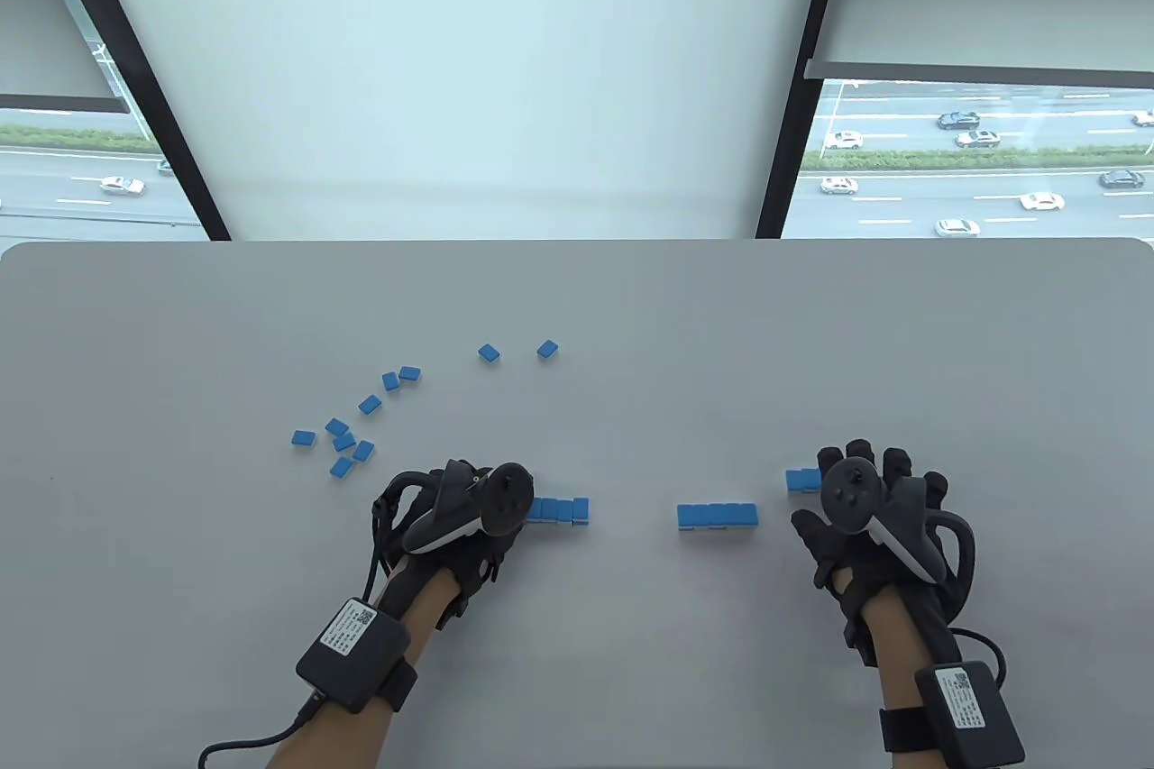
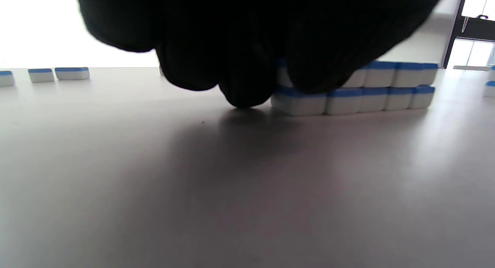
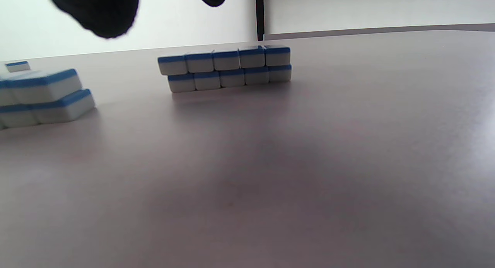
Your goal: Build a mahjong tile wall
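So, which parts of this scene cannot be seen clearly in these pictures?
- Left end of the left stack: covered by the left hand in both the table view and the left wrist view, so its tile count is unclear.
- Tiles by the right hand: the small group is partly covered in the table view.
- Near stack: cut by the left edge of the right wrist view.
- Tile faces: none visible, only blue backs.
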Demonstrator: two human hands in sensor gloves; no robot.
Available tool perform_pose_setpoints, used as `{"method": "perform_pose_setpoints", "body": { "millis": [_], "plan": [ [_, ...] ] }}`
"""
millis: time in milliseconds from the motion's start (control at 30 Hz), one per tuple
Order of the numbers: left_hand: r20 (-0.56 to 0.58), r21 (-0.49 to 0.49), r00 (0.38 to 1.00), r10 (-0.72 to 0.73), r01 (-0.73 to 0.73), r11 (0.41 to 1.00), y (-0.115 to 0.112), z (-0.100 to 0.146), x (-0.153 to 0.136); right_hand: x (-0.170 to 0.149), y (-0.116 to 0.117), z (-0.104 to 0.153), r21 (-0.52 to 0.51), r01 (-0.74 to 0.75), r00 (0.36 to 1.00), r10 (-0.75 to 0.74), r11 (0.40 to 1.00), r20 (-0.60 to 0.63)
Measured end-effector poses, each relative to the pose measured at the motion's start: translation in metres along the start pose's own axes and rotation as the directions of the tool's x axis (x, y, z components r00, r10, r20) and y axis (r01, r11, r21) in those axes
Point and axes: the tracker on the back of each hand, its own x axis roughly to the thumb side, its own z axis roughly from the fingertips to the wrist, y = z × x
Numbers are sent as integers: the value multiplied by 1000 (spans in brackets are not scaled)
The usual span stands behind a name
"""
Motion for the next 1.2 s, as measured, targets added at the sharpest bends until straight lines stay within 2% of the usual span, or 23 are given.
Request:
{"method": "perform_pose_setpoints", "body": {
  "millis": [367,600,700,767,900,1000,1067,1167,1200],
  "plan": [
    [-1,-92,1000,17,-17,996,1,-5,1,2,0,0,7,-8,1000,8,1000,-1],
    [7,-106,1000,5,-4,994,1,-4,2,1,1,1,10,-5,1000,5,1000,-6],
    [2,-116,1000,15,-15,993,9,0,-7,1,0,1,11,-1,1000,2,1000,-7],
    [-18,-82,999,36,-37,996,21,4,-18,1,0,0,11,2,1000,-2,1000,-7],
    [-122,100,986,112,-100,990,57,21,-63,0,0,0,7,10,1000,-10,1000,-6],
    [-227,215,963,148,-99,972,74,34,-102,0,-1,0,4,15,1000,-15,1000,-1],
    [-290,241,946,142,-71,968,75,39,-122,0,-1,0,2,18,1000,-18,1000,2],
    [-368,207,922,120,-45,977,65,42,-146,0,-1,0,3,24,1000,-24,1000,5],
    [-397,179,909,124,-56,982,56,41,-157,-1,0,-1,5,27,1000,-27,1000,5]
  ]
}}
